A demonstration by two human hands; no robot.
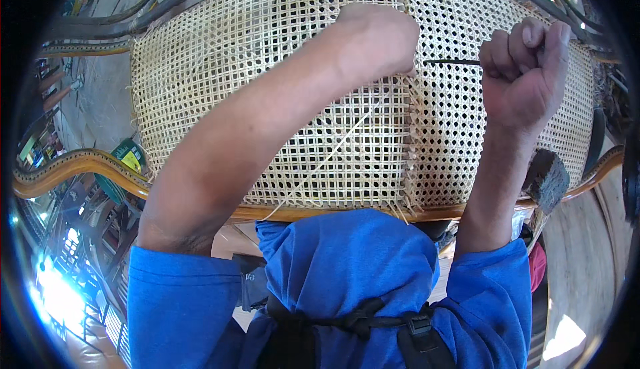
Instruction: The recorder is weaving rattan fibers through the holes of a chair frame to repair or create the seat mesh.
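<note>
Woven cane webbing (320,122) with open holes stretches across a curved wooden frame in front of me. My left hand (383,39) is closed in a fist over the webbing, beside the thick seam that runs from far to near. Its fingers face away, so whatever they hold is hidden. My right hand (523,69), further right, is closed around a thin dark awl-like spike (453,62). The spike points left toward the seam, its tip close to my left hand. One loose pale cane strand (333,152) lies slantwise over the webbing, nearer to me.
A polished wooden rail (87,162) with small holes curves along the near side. By my right forearm a dark rough block (548,179) rests at the rail. At left stands a green container (127,159) with a yellow label. Dark poles (100,28) lie beyond the webbing.
</note>
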